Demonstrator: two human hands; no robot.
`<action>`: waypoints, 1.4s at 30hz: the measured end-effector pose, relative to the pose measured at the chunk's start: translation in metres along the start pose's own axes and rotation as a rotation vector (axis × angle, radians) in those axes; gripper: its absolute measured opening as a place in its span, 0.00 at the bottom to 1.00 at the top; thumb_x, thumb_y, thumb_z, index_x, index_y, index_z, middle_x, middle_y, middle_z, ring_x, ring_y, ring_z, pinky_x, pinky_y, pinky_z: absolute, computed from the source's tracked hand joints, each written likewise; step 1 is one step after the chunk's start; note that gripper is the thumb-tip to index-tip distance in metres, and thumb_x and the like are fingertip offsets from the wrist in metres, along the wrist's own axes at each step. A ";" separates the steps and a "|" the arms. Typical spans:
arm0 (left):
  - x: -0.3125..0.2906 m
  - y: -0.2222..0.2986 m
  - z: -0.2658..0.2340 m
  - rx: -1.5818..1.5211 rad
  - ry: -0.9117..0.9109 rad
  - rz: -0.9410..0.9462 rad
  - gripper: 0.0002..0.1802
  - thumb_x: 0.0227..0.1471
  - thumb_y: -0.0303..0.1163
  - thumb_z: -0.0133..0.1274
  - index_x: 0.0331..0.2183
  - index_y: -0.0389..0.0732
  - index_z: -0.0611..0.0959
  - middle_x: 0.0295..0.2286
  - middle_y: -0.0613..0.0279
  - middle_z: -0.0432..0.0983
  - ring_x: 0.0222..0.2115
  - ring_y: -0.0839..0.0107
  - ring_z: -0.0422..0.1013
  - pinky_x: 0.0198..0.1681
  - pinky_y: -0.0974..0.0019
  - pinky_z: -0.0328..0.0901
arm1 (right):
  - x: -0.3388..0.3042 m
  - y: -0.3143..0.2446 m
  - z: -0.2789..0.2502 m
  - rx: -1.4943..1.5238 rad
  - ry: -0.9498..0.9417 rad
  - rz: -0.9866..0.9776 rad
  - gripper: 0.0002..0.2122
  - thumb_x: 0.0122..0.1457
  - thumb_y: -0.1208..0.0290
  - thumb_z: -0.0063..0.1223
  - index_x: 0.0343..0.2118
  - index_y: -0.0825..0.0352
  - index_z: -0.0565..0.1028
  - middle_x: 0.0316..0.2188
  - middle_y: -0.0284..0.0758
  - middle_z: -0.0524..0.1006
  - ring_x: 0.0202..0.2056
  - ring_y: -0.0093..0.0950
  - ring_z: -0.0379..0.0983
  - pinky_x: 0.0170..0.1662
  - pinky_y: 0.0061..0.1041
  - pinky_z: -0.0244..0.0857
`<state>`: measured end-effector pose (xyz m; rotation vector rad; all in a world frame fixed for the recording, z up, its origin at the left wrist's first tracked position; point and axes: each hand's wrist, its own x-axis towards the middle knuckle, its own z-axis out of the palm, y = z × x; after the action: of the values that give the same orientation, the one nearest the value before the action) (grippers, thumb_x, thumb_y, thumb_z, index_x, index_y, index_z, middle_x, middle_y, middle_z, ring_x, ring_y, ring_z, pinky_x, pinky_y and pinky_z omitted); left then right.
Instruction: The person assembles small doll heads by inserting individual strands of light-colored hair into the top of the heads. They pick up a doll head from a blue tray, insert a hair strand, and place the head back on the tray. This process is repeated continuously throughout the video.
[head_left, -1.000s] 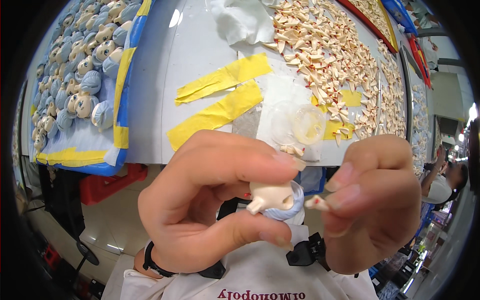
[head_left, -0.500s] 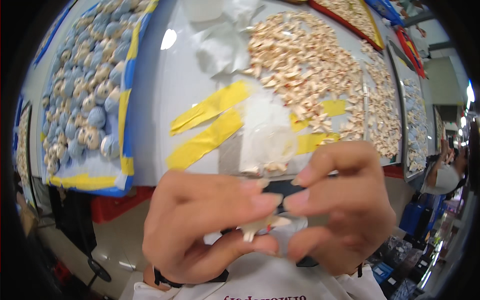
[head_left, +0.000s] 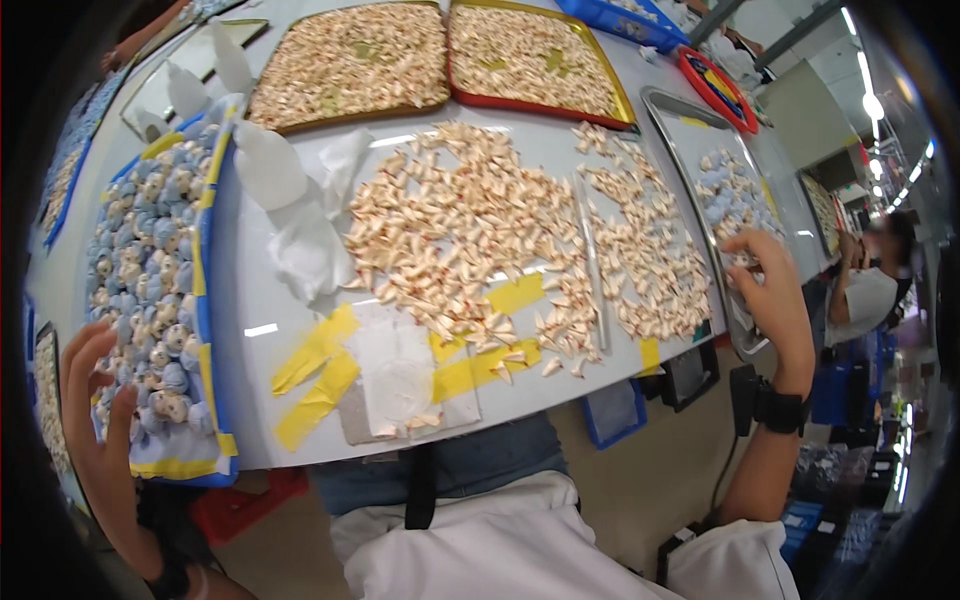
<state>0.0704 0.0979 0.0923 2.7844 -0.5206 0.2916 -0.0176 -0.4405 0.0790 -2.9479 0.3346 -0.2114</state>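
At the left, my left hand is at the near left edge of a blue-rimmed tray of small round doll heads, pale blue and cream. Its thumb and fingers stand apart, and nothing shows held between them. At the far right, my right hand reaches over the near side of a metal tray with small pale blue and cream pieces. Thumb and forefinger are curled together around a small pale thing I cannot make out. Many small cream pointed pieces with red marks lie heaped on the table between the hands.
Two shallow trays of cream pieces stand at the back. A white squeeze bottle and crumpled white tissue lie beside the heap. Yellow tape and a white pad are near the front edge. A co-worker is at the far right.
My hands were together in front of me, with a small cream piece in the left fingers. They have parted, left to the doll heads, right to the metal tray. The view has shifted.
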 end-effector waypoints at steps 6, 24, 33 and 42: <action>0.050 -0.025 0.012 -0.049 -0.154 0.005 0.28 0.46 0.41 0.50 0.50 0.45 0.66 0.52 0.58 0.56 0.53 0.62 0.53 0.54 0.57 0.49 | -0.008 -0.006 -0.004 -0.108 0.122 0.054 0.14 0.43 0.84 0.44 0.36 0.68 0.69 0.35 0.40 0.69 0.37 0.36 0.67 0.39 0.23 0.60; 0.032 0.002 0.013 0.053 -0.257 -0.051 0.19 0.45 0.22 0.47 0.43 0.40 0.69 0.40 0.54 0.66 0.40 0.56 0.63 0.43 0.65 0.59 | 0.088 -0.078 0.032 0.284 -0.309 -0.152 0.06 0.38 0.79 0.54 0.20 0.72 0.69 0.20 0.38 0.71 0.24 0.30 0.68 0.29 0.25 0.61; 0.024 0.001 0.010 -0.166 -0.218 -0.053 0.21 0.35 0.16 0.54 0.37 0.37 0.73 0.36 0.60 0.67 0.28 0.70 0.65 0.30 0.72 0.61 | 0.074 -0.059 0.032 0.381 -0.011 -0.121 0.03 0.44 0.82 0.48 0.23 0.71 0.68 0.18 0.29 0.68 0.23 0.17 0.64 0.28 0.16 0.57; -0.014 0.022 0.008 -0.604 0.085 -0.207 0.12 0.44 0.21 0.50 0.35 0.33 0.73 0.36 0.58 0.66 0.31 0.75 0.65 0.36 0.74 0.62 | 0.035 -0.067 0.019 0.544 0.068 -0.026 0.02 0.51 0.81 0.47 0.28 0.71 0.70 0.25 0.28 0.70 0.29 0.14 0.64 0.34 0.12 0.57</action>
<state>0.0503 0.0801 0.0867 2.2025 -0.2409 0.1680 0.0337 -0.3813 0.0764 -2.4129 0.2050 -0.3443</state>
